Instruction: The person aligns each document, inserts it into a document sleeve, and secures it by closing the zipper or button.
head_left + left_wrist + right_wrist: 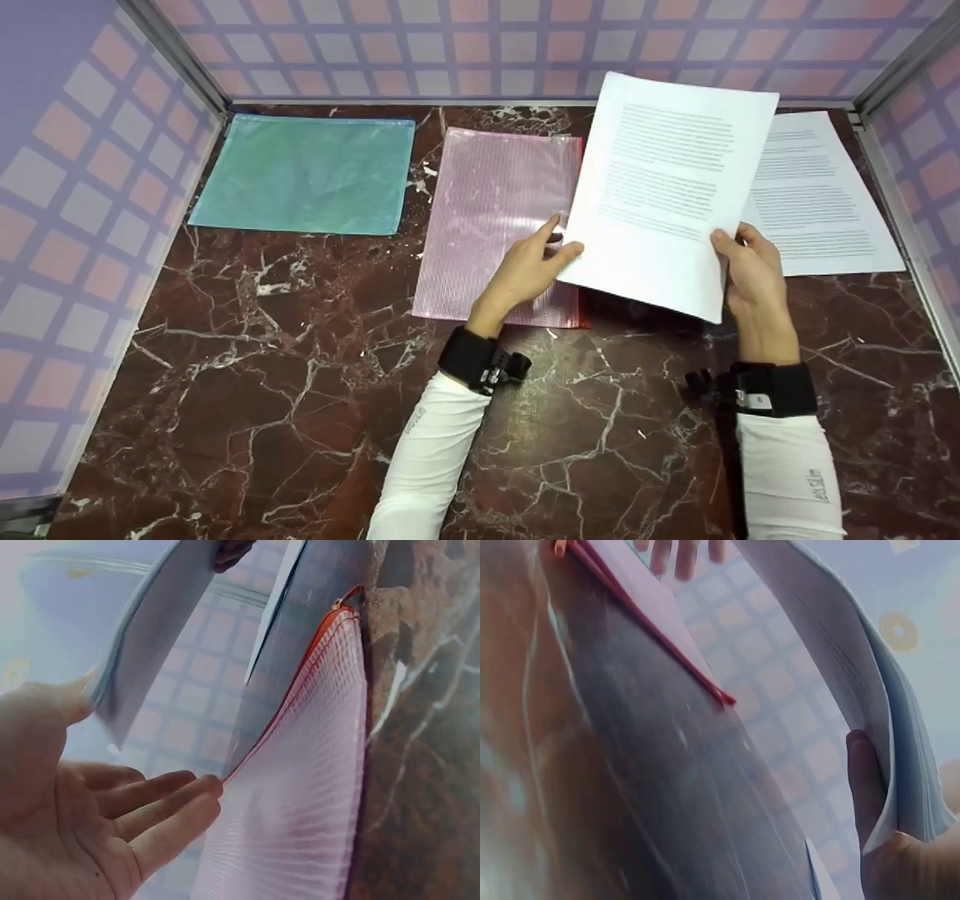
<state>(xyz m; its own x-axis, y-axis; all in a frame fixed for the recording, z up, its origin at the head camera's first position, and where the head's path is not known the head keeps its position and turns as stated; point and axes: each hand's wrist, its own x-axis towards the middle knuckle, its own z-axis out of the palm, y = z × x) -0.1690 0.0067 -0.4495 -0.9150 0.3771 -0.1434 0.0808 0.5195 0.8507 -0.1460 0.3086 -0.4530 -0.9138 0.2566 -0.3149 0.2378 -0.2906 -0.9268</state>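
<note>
A stack of printed paper sheets (667, 202) is lifted off the table and tilted, its text side up in the head view. My right hand (754, 274) grips its right edge, thumb on top and fingers underneath; in the right wrist view the sheets (840, 630) bend between thumb and fingers. At the lower left corner my left hand (525, 270) has its thumb at the paper's edge, while the other fingers (172, 829) stretch out apart from the sheets. Below that hand lies a pink zip document pouch (495, 217) with a red zipper, partly hidden by the stack.
A green pouch (307, 176) lies at the back left. More printed paper (817, 202) rests at the right, partly covered by the raised stack. Checkered walls (465, 52) bound the dark red marble table (300, 420) at the back and both sides.
</note>
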